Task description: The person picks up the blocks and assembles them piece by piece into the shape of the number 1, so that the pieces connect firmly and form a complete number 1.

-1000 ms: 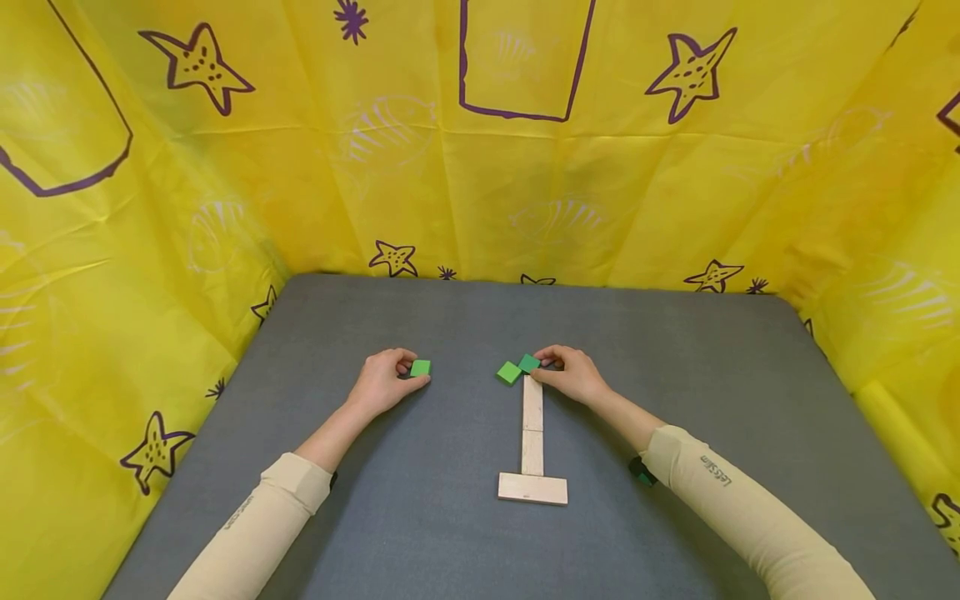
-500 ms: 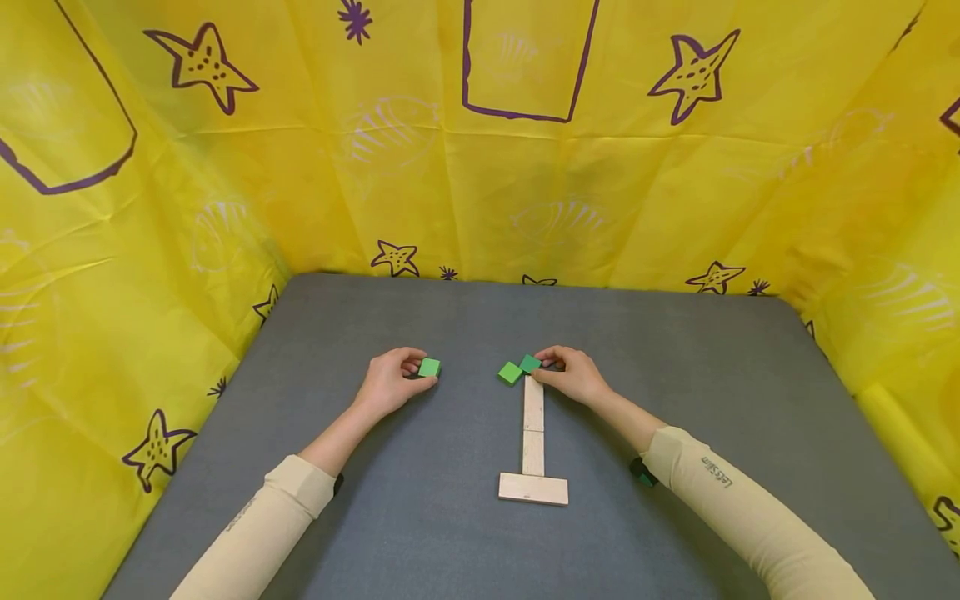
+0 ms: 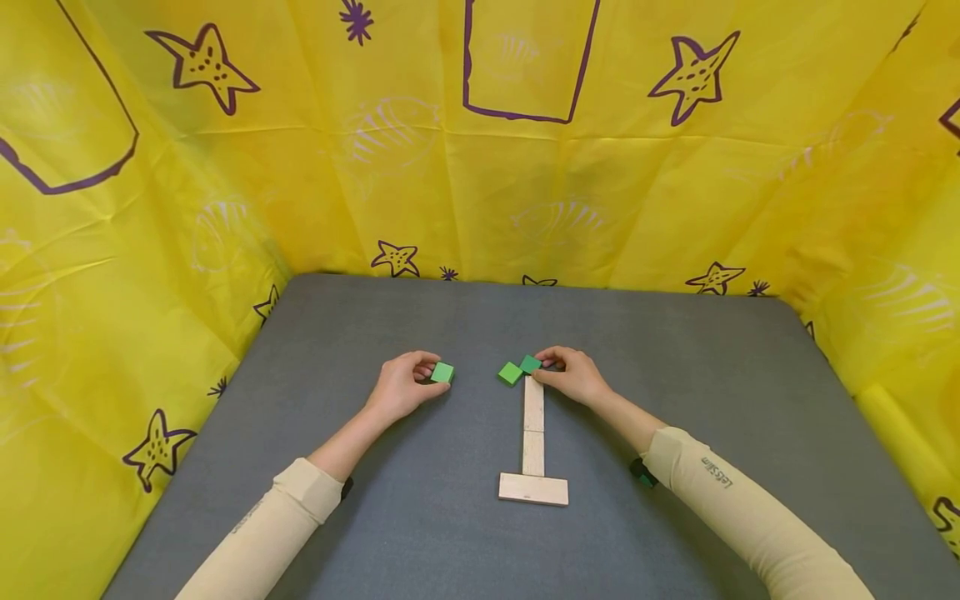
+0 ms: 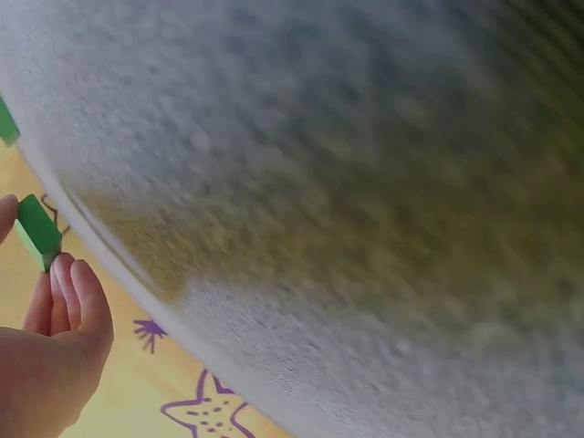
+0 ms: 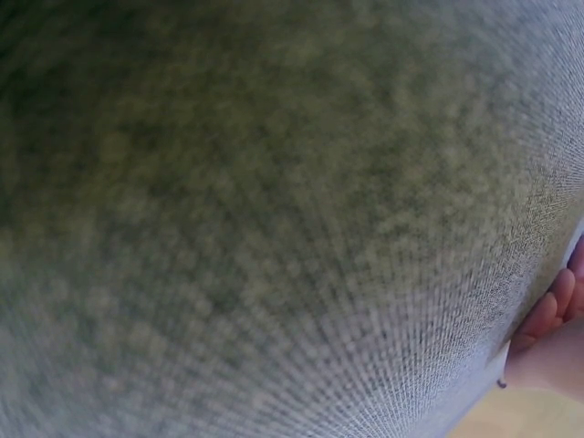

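Yellow starfish-print cloth walls a grey felt table. The left hand pinches a small green square block; slide it level toward the tilted green pair the right hand pinches atop the pale wooden stem.

Three green blocks are counted: one at nine o'clock and two touching at twelve. Three wooden blocks are seen at six o'clock. Two hands are counted.
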Demonstrator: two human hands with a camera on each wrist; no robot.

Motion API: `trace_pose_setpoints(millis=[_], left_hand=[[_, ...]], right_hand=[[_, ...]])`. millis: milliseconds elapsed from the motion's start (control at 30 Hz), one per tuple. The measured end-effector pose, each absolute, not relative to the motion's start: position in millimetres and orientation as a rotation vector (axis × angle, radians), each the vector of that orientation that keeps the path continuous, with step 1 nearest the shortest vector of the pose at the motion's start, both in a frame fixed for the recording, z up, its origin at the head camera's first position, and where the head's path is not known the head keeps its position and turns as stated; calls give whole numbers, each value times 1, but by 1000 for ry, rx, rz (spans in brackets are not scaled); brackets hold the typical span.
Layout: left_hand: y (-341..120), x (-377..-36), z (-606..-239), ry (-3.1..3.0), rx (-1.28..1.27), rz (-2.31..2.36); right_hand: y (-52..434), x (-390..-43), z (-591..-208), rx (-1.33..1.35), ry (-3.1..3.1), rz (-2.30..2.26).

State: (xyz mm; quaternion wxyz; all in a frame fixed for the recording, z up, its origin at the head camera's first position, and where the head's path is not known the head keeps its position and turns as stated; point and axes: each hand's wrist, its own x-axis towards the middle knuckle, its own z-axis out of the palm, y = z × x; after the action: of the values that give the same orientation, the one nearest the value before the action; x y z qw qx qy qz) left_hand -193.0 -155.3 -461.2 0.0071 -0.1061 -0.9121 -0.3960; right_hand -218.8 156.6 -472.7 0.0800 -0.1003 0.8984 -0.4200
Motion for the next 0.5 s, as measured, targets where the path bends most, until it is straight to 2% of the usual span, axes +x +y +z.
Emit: trace_pose_setpoints(millis=[500], left_hand=[[-131,-188,-459,-2868,-369,-1249]], right_hand=[[157,-220,-476,-290,2685,-1257]])
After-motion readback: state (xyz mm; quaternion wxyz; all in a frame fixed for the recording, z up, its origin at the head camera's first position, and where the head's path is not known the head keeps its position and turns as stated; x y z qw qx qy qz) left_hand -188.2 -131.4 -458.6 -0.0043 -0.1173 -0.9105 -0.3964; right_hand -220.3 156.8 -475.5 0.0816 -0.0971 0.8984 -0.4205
